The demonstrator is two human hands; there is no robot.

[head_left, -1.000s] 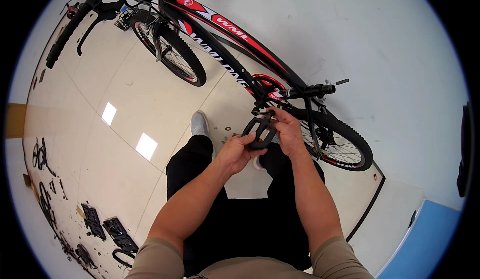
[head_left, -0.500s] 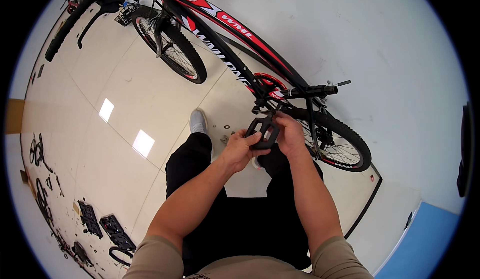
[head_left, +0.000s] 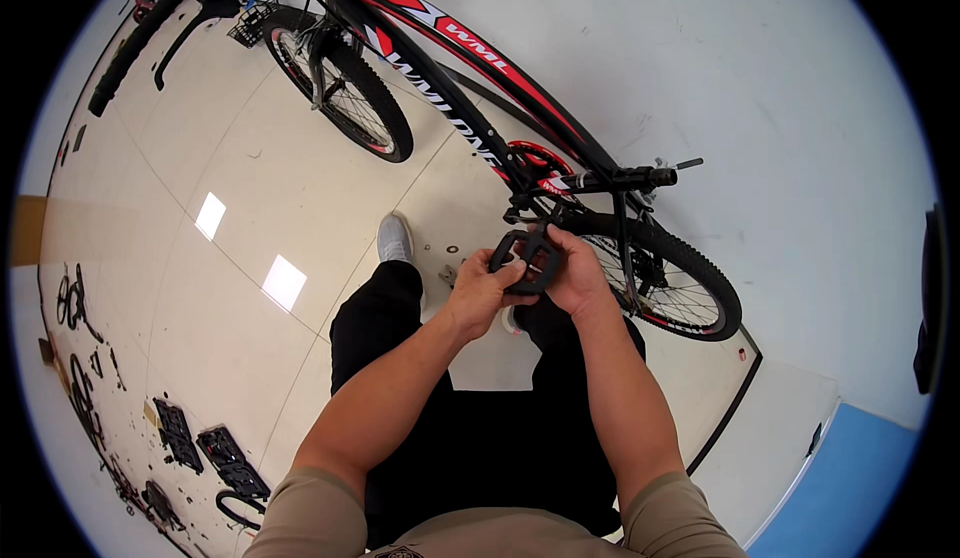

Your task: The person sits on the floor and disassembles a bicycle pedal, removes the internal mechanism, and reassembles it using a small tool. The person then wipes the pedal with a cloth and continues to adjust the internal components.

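A black bicycle pedal (head_left: 541,258) with an open cage frame is between my two hands, just below the bike's crank area. My left hand (head_left: 480,296) grips its left side, thumb lying over the cage. Fingers of my right hand (head_left: 577,270) close on its right upper side, near the axle end. The black and red bicycle (head_left: 440,93) stands beyond my hands, beside the wall. Its red-rimmed chainring (head_left: 540,160) shows just above the pedal. Whether the pedal's axle touches the crank cannot be made out.
Small metal parts and a washer (head_left: 453,249) lie on the tiled floor near my left shoe (head_left: 395,237). Opened black tool cases (head_left: 232,461) and scattered bike parts lie at the lower left. The rear wheel (head_left: 665,278) stands close to my right hand; the handlebar (head_left: 140,43) reaches in at upper left.
The pedal has turned and tilted slightly between my hands. My right fingers have moved a little lower, around its upper right side. The bicycle stays in place.
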